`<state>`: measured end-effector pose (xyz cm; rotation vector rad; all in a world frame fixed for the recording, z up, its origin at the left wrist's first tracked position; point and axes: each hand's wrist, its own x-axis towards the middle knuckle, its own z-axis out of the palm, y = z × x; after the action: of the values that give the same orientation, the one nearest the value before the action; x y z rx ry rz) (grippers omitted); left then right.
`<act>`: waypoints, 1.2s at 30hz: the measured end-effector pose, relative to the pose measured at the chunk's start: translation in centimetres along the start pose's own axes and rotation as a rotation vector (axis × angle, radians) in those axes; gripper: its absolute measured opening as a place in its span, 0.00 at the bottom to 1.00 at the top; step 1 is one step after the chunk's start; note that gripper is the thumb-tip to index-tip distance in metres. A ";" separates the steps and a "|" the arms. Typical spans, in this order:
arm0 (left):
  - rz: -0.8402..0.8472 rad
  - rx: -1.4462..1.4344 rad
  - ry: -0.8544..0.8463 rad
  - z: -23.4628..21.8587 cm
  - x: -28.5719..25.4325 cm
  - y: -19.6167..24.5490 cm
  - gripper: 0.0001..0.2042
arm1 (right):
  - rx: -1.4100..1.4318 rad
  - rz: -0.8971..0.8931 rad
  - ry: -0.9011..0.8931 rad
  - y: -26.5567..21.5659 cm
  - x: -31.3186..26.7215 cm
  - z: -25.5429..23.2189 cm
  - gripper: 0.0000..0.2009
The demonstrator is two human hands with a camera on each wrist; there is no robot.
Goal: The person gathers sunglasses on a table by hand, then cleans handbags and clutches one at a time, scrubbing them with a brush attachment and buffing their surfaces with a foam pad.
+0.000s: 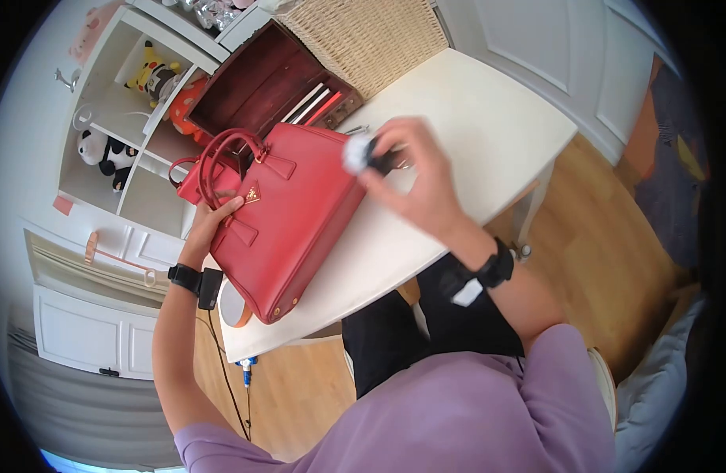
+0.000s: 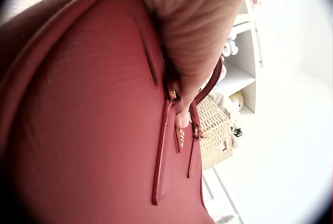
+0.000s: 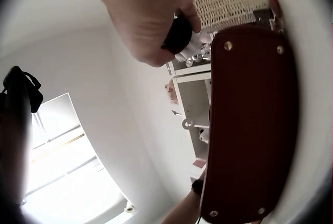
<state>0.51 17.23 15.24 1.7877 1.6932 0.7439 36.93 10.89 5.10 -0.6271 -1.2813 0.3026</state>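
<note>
A red leather handbag (image 1: pixel 300 213) with two rolled handles and a gold triangular logo lies tilted over the white table. My left hand (image 1: pixel 213 225) grips its top edge beside a handle, thumb on the front face near the logo; the left wrist view shows this hand (image 2: pixel 195 26) close over a handle's metal ring. My right hand (image 1: pixel 418 177) is raised beside the bag's far side and holds a small object (image 1: pixel 363 154), black with a whitish rounded end, blurred in the head view. The right wrist view shows its black part (image 3: pixel 178 35) within the fingers and the bag's underside with metal feet.
Behind the bag stands an open dark red-brown case (image 1: pixel 256 79) with thin booklets inside, next to a woven basket (image 1: pixel 371 39). A smaller red bag (image 1: pixel 191 188) sits beyond the handles. Shelves with plush toys (image 1: pixel 102 154) line the left. A round item (image 1: pixel 235 303) lies near the table's (image 1: pixel 489 118) corner.
</note>
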 end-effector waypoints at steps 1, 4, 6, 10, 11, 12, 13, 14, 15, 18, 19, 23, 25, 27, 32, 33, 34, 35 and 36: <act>0.039 -0.008 0.000 0.2 -0.3 0.8 0.25 | 0.080 -0.077 -0.129 -1.2 -0.2 0.7 0.13; 0.103 0.004 0.015 0.5 -1.7 3.4 0.26 | 0.068 -0.016 -0.463 -2.1 -0.5 1.7 0.12; 0.127 0.021 0.031 0.7 -3.0 5.7 0.26 | -0.123 -0.024 -0.311 -0.5 1.6 0.5 0.12; 0.210 0.083 0.017 0.8 -5.8 7.9 0.26 | -0.295 0.187 -0.197 -1.0 4.1 -3.0 0.14; 0.293 0.090 0.043 1.1 -6.6 8.1 0.26 | -0.299 0.178 -0.208 -1.3 4.2 -3.8 0.14; 0.377 0.098 0.070 1.2 -7.4 8.2 0.27 | -0.268 0.298 -0.324 -1.6 4.1 -4.4 0.16; 0.280 0.123 0.078 1.0 -8.1 8.3 0.27 | -0.239 0.418 -0.440 -1.8 3.9 -5.0 0.17; 0.277 0.108 0.087 0.9 -8.5 8.0 0.27 | -0.248 0.412 -0.455 -1.6 3.7 -5.5 0.17; 0.274 0.141 0.111 0.7 -8.8 7.5 0.28 | -0.261 0.400 -0.557 -1.1 3.3 -5.9 0.18; 0.272 0.142 0.144 0.7 -10.1 6.6 0.27 | -0.308 0.309 -0.721 1.4 1.8 -6.2 0.18; 0.228 0.140 0.163 0.9 -10.8 6.5 0.28 | -0.331 0.260 -0.759 2.0 1.3 -6.1 0.18; 0.183 0.153 0.203 1.2 -12.3 5.7 0.32 | -0.498 0.273 -0.911 1.7 0.9 -5.8 0.21; 0.169 0.223 0.160 0.8 -13.0 5.7 0.41 | -0.532 0.260 -0.947 1.5 0.9 -5.6 0.23; 0.237 0.238 0.140 0.5 -13.3 5.4 0.43 | -0.520 0.100 -0.731 0.2 1.5 -5.0 0.31; 0.143 -0.060 -0.125 -1.7 -14.4 4.4 0.50 | -0.227 0.201 -0.760 -3.6 2.8 -1.2 0.43; 0.318 -0.083 -0.159 -2.7 -13.8 2.3 0.45 | -0.158 0.202 -0.748 -3.6 2.5 -0.5 0.47; 0.341 -0.273 -0.166 -3.5 -13.2 0.2 0.38 | -0.091 0.209 -0.732 -3.7 2.1 0.3 0.51; 0.257 -0.355 -0.093 -4.4 -13.2 -0.1 0.35 | -0.095 0.218 -0.796 -3.7 2.1 0.8 0.57; 0.173 -0.439 -0.022 -5.3 -13.1 -0.4 0.31 | -0.086 0.208 -0.818 -3.6 1.8 1.5 0.57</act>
<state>-4.20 4.26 18.40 1.6301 1.2478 1.0721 35.50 9.35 8.88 -0.7422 -2.0200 0.7280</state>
